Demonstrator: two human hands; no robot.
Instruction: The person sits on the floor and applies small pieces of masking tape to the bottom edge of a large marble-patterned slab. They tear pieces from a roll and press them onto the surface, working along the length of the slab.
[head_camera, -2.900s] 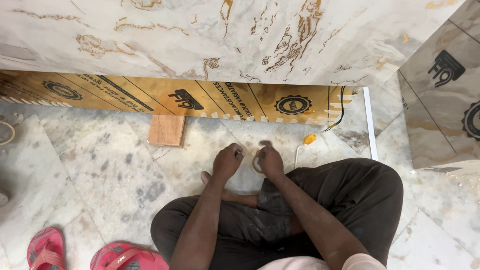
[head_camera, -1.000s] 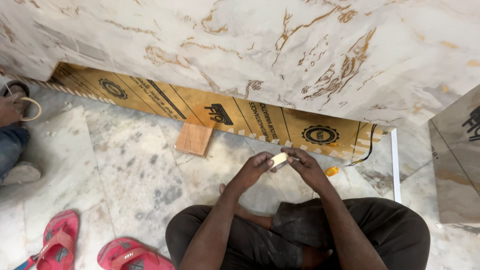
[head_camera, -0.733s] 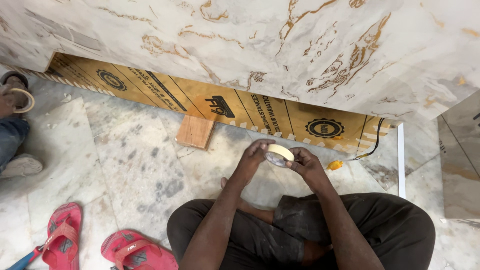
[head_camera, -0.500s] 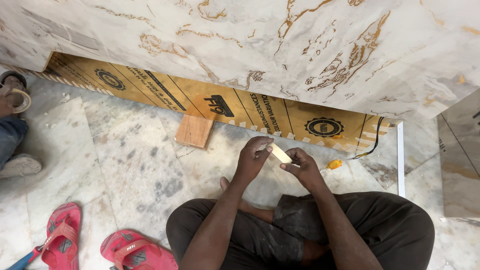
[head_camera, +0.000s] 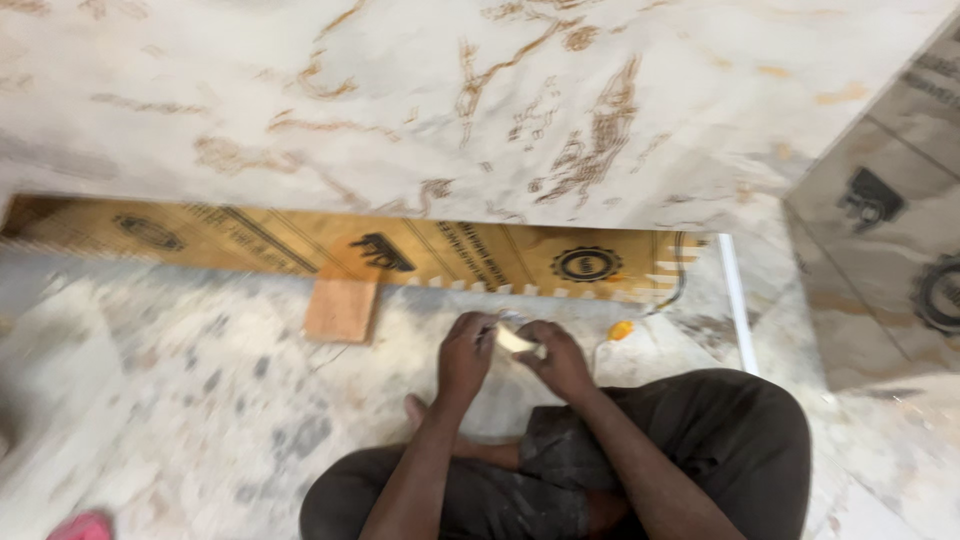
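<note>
Person sits cross-legged on floor (head_camera: 200, 400), both hands up in front of knees. Left hand (head_camera: 467, 352) and right hand (head_camera: 558, 358) are closed together round a small pale roll (head_camera: 514, 340), prob. tape, held between them just above the floor. Fingers of both curl on it; frame is blurred, so can't tell which hand bears the weight or whether any strip is pulled free.

Progress, as a judgement: work looks early or mid-way. Roll is only in the hands, nothing of it seen laid on floor or wall. Brown board (head_camera: 420, 255) w/ black printed marks already lies flat along the wall foot, toothed edge toward the person. Wood block (head_camera: 342, 308) sits at its near edge, touching or just over it. Whether the board is fixed down can't be told.

Surface: pale marble-look floor w/ grey speckles, dusty. Small orange item (head_camera: 621, 329) lies near right hand, a thin dark cord (head_camera: 680, 285) running up from that area over the board's right end. White strip (head_camera: 738, 310) runs along floor on the right.

Room: marble slab wall (head_camera: 450, 110) w/ brown veins ahead; more printed board (head_camera: 890, 230) covers the right side. Pink sandal (head_camera: 80, 526) at bottom left corner.
</note>
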